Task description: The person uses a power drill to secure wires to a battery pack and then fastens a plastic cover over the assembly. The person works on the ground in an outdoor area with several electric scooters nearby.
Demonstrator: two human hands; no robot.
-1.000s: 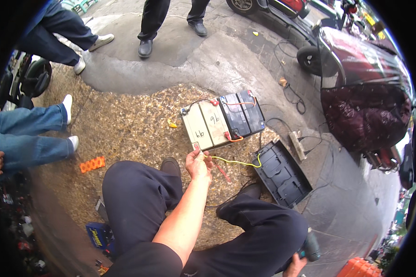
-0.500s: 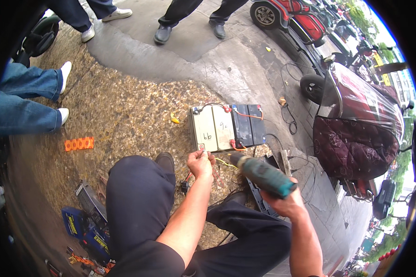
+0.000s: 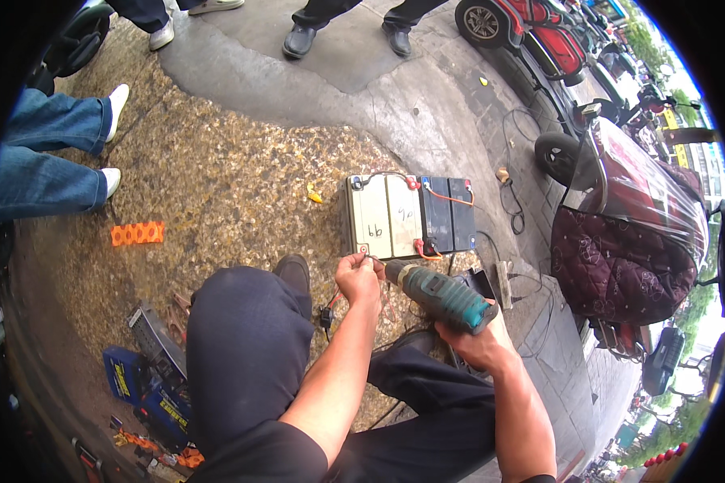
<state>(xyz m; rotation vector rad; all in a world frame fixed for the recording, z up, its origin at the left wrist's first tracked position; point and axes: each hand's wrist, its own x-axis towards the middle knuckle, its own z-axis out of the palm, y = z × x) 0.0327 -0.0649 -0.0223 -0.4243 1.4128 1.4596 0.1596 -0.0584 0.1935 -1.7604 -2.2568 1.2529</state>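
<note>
My right hand [image 3: 477, 342] grips a teal-and-black cordless drill [image 3: 445, 298]. Its chuck points left, and its tip is close by the fingertips of my left hand [image 3: 358, 278]. Those fingers are pinched together at the near left corner of a cream battery [image 3: 370, 213], beside its terminal; what they hold is too small to make out. A second cream battery [image 3: 401, 217] and two dark batteries [image 3: 449, 219] stand side by side with it in a block. Short cables with red and black ends link the terminals.
An orange plastic strip with holes [image 3: 138, 233] lies to the left. Blue boxes [image 3: 125, 374] and a grey metal case [image 3: 157, 342] are beside my left knee. People's shoes [image 3: 298, 42] stand around. A scooter with a quilted maroon cover [image 3: 620, 258] is at right.
My right hand has brought the drill left, its tip now close to my left fingers. My left hand stays pinched at the battery corner. The whole view has shifted slightly.
</note>
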